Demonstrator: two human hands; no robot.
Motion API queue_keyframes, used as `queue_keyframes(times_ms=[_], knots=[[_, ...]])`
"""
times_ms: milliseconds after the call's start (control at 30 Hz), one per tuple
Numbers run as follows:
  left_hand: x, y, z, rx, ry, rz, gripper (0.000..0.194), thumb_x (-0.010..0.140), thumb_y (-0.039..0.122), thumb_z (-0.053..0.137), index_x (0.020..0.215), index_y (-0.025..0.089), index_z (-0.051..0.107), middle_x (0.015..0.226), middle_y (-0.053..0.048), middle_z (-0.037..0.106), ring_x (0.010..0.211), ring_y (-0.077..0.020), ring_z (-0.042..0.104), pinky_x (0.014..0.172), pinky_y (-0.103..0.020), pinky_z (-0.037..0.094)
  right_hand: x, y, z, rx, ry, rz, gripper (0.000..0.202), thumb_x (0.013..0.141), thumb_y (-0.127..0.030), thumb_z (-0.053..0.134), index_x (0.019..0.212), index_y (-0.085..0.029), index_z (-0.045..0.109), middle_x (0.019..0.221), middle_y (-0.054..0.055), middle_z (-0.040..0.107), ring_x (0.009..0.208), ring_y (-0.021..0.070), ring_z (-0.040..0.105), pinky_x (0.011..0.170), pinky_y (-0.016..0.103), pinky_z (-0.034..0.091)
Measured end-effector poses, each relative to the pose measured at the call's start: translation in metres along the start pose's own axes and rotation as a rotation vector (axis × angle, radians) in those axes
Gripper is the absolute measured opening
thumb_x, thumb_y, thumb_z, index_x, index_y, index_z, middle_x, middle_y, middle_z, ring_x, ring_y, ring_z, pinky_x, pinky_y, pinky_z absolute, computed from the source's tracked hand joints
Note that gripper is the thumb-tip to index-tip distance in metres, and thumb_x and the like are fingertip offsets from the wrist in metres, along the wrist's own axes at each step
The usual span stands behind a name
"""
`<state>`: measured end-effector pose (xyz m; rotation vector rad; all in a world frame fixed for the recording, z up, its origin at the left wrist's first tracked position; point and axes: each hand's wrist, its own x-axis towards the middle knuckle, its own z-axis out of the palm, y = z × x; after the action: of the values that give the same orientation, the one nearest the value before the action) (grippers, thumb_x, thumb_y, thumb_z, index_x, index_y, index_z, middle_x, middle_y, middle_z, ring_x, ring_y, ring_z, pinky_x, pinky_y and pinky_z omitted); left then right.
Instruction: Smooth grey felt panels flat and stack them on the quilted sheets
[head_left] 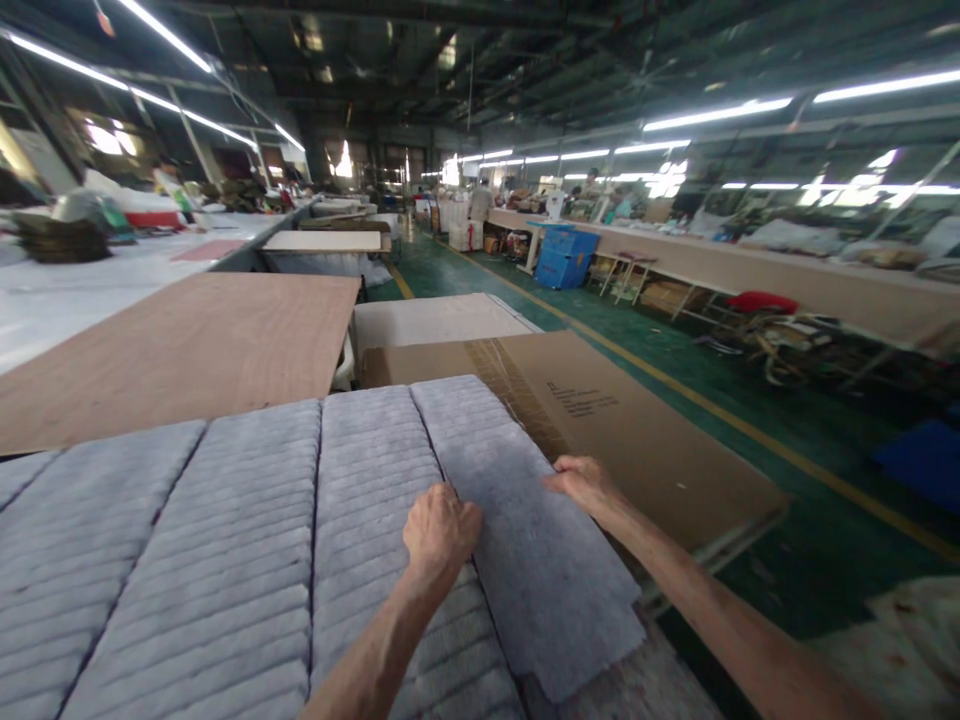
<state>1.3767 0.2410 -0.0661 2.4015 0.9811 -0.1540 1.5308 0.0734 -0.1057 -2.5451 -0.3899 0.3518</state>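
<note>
Rows of overlapping grey fluffy pieces (262, 500) cover the surface before me, split by dark lines. On the far right row lies a flat, smoother grey piece (540, 560) with notched near corners. My left hand (442, 525) is closed at this piece's left edge, its fingertips hidden under the knuckles. At the right edge my right hand (585, 482) pinches the same piece between thumb and fingers.
A large brown cardboard sheet (637, 420) lies just beyond on the right, low down. At the left is a plywood board (187, 340) beside a long white table (45, 300). Blue crates (562, 257) stand across the green floor (637, 340), near a long bench.
</note>
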Motion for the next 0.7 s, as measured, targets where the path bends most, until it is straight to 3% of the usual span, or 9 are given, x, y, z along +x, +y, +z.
queue_keyframes(times_ms=[233, 700], knots=[[0.001, -0.001, 0.001, -0.02, 0.008, 0.007, 0.026, 0.071, 0.02, 0.042, 0.082, 0.014, 0.065, 0.089, -0.016, 0.067, 0.085, -0.0292, 0.063, 0.061, -0.031, 0.045, -0.004, -0.008, -0.002, -0.005, -0.089, 0.053, 0.028, 0.086, -0.038, 0.052, 0.081, -0.011, 0.057, 0.07, -0.002, 0.054, 0.057, 0.0087, 0.051, 0.052, 0.022, 0.043], [-0.002, 0.0, 0.003, -0.038, 0.023, -0.008, 0.026, 0.069, 0.019, 0.044, 0.079, 0.013, 0.067, 0.087, -0.018, 0.068, 0.083, -0.0303, 0.064, 0.063, -0.032, 0.046, -0.009, -0.019, -0.006, -0.128, -0.101, 0.039, 0.026, 0.086, -0.036, 0.052, 0.08, -0.012, 0.057, 0.072, -0.001, 0.055, 0.061, 0.0099, 0.053, 0.056, 0.024, 0.045]])
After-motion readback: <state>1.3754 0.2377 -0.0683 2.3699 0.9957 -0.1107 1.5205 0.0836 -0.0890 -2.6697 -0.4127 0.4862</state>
